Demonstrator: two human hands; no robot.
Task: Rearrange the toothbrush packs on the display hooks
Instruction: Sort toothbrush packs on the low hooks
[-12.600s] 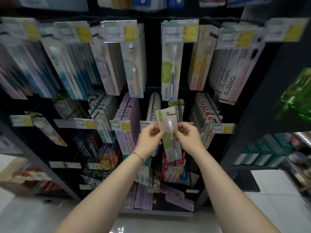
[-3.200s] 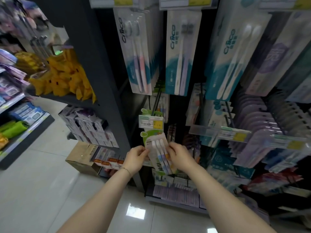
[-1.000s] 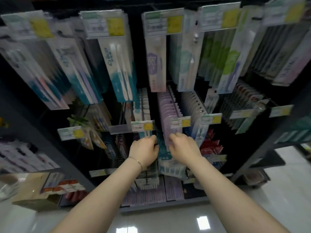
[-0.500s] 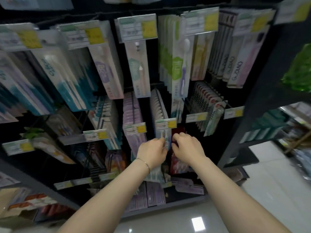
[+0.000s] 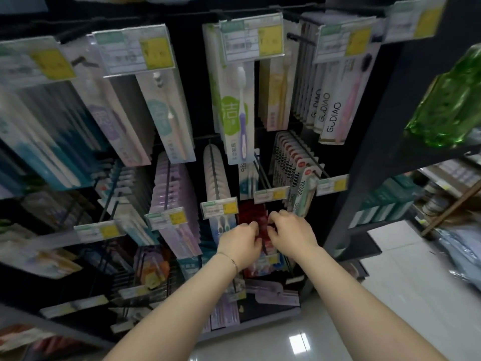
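Rows of toothbrush packs hang on black display hooks. Both my hands reach into the lower middle of the rack at a bunch of red toothbrush packs (image 5: 253, 217) that hang below a price tag (image 5: 270, 195). My left hand (image 5: 240, 242) has its fingers curled on the left edge of the red packs. My right hand (image 5: 290, 231) has its fingers curled on their right side. The fronts of the red packs are mostly hidden behind my hands. A white and green single-brush pack (image 5: 235, 110) hangs above them.
Lilac packs (image 5: 174, 204) and white packs (image 5: 216, 175) hang to the left, "10000" packs (image 5: 296, 173) and GUDIAO packs (image 5: 330, 113) to the right. A black upright (image 5: 364, 152) bounds the rack on the right, with green bottles (image 5: 447, 100) on the neighbouring shelf. Glossy floor tiles lie below.
My view and both hands have shifted right along the rack, from the packs under the white row's price tag to the red packs one hook over.
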